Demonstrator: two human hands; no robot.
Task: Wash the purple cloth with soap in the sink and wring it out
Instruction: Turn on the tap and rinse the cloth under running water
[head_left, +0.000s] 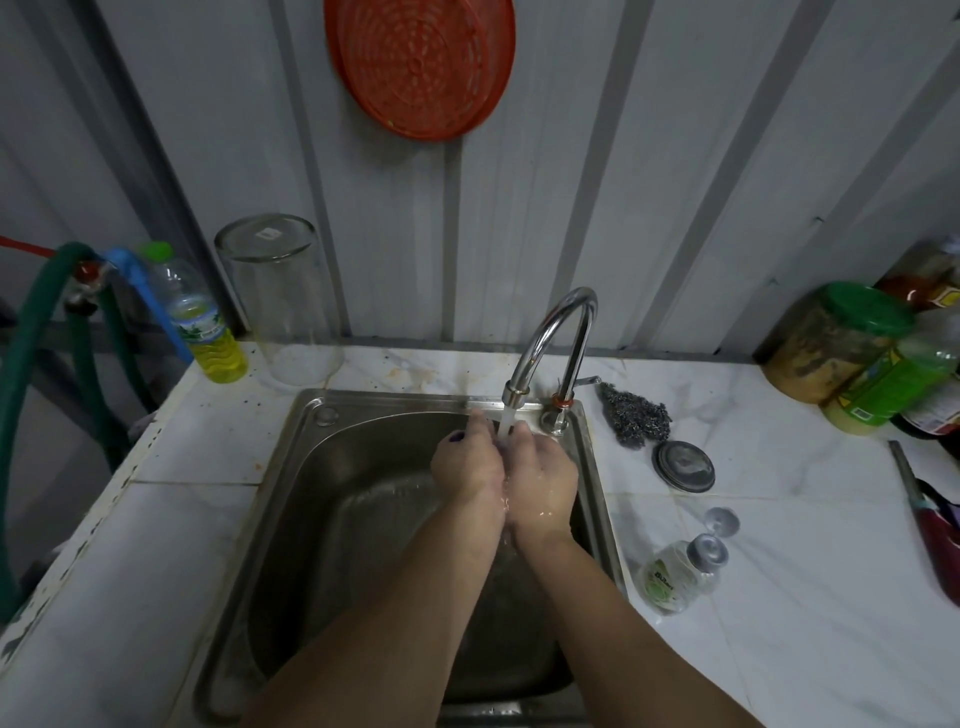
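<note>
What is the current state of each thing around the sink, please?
Faucet: running.
Left hand: closed, under the stream.
Right hand: closed, wet.
Purple cloth: bunched between the hands, barely visible.
Glass jar: upside down, empty.
Small bottle: lying down.
Green-lidded jar: closed.

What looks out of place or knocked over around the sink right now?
A small clear bottle lies tipped on its side on the counter right of the sink, its cap off beside it. A big glass stands upside down behind the sink, likely just drying. Only purple slivers show between the hands; nothing looks spilled.
</note>
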